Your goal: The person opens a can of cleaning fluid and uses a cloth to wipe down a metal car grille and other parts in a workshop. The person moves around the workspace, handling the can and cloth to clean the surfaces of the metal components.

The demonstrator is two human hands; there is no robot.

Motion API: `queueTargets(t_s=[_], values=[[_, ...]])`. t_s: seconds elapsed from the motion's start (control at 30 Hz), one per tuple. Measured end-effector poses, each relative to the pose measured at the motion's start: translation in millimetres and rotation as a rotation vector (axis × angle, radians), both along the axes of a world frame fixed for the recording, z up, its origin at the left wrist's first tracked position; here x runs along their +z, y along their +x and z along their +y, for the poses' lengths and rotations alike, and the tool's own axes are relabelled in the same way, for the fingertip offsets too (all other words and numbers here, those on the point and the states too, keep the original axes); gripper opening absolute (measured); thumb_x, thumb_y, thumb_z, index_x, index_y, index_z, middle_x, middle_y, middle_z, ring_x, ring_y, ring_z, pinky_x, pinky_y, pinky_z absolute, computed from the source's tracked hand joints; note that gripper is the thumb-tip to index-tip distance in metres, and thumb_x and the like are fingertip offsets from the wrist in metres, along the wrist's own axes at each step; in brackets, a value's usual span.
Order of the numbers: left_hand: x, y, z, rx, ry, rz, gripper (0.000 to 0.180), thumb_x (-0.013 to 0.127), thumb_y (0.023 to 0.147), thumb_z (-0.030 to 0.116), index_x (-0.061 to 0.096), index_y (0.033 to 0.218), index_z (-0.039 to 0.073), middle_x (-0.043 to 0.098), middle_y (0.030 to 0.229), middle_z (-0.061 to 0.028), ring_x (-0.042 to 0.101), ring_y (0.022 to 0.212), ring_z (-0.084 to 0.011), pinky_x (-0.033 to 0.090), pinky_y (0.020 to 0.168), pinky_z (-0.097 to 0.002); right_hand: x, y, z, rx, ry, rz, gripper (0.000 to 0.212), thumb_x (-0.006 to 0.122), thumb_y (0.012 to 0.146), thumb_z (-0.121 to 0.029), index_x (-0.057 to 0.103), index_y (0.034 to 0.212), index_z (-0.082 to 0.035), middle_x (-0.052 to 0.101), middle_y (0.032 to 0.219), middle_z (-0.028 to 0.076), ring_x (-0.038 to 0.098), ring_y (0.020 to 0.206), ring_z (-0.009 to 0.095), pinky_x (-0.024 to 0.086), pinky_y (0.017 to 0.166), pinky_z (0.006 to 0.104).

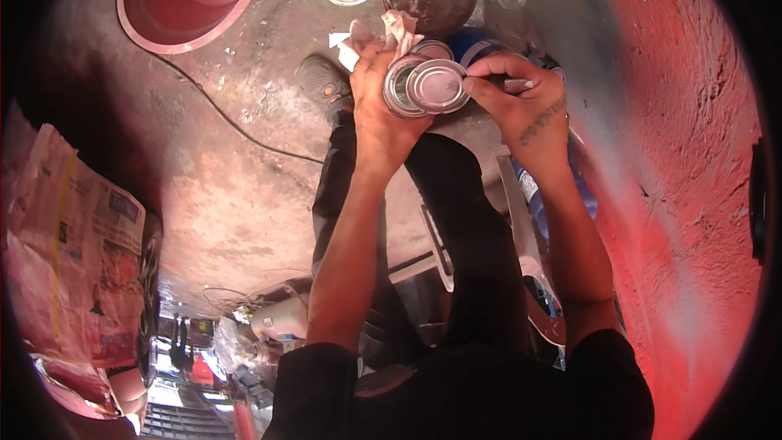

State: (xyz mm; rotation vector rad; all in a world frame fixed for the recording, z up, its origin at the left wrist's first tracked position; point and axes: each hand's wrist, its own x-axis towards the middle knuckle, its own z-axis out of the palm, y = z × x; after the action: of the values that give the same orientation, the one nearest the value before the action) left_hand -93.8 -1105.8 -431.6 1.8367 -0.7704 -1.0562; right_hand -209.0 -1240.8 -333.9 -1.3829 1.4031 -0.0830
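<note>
A round metal tin sits in the left hand, its silvery ringed rim facing up; a darker crescent of its top shows at the left; over the right part lies a round lid — pale, metallic, pressed with concentric rings — off-centre and pinched at its right edge by the right hand; a crumpled pale cloth bunches at the far side of the left hand — folded, loose-ended, just beyond the tin.

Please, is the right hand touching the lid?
Touching. In the head view, the right hand pinches the right edge of the lid between thumb and forefinger.
</note>
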Motion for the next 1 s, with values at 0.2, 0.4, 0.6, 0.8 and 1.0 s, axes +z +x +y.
queueTargets(t_s=[0.2,0.4,0.6,0.8,1.0], values=[[-3,-2,4,-0.049,0.017,-0.069,0.091,0.092,0.057,0.002,0.058,0.14,0.011,0.05,0.146,-0.0168,0.047,0.135,-0.0405,0.042,0.113,-0.048,-23,4,7,0.163,-0.024,0.087,0.015,0.079,0.085,-0.009,0.075,0.095,0.001,0.074,0.086,0.008,0.069,0.078,0.012,0.055,0.073,0.0291],[-5,2,6,0.001,0.0,-0.116,0.09,0.093,0.059,0.003,0.056,0.141,0.007,0.049,0.147,-0.0175,0.047,0.135,-0.0414,0.043,0.112,-0.0478,-14,18,2,0.191,-0.14,0.042,0.018,0.08,0.088,-0.009,0.074,0.101,0.001,0.072,0.089,0.007,0.07,0.084,0.014,0.057,0.078,0.0292],[3,14,6,0.046,0.057,-0.109,0.088,0.093,0.063,0.007,0.054,0.141,0.006,0.047,0.148,-0.0213,0.045,0.137,-0.0419,0.042,0.113,-0.0492,12,28,-58,0.039,-0.32,0.055,0.04,0.053,0.11,-0.033,0.073,0.11,0.002,0.07,0.093,0.006,0.065,0.093,0.014,0.051,0.078,0.0253],[0,20,0,0.088,0.075,-0.077,0.085,0.093,0.065,0.01,0.054,0.14,0.006,0.049,0.146,-0.0229,0.046,0.137,-0.0422,0.042,0.113,-0.0503,-2,67,-125,-0.143,-0.488,-0.287,0.053,0.048,0.111,-0.042,0.069,0.12,0.006,0.072,0.113,0.014,0.065,0.116,0.021,0.057,0.094,0.0343],[0,29,-3,0.116,0.088,-0.096,0.081,0.093,0.066,0.011,0.055,0.138,0.006,0.051,0.144,-0.0219,0.046,0.137,-0.0411,0.042,0.114,-0.0505,-27,100,-163,-0.039,-0.61,-0.334,0.05,0.045,0.113,-0.037,0.061,0.135,0.004,0.068,0.123,0.014,0.065,0.112,0.02,0.058,0.093,0.0342]])
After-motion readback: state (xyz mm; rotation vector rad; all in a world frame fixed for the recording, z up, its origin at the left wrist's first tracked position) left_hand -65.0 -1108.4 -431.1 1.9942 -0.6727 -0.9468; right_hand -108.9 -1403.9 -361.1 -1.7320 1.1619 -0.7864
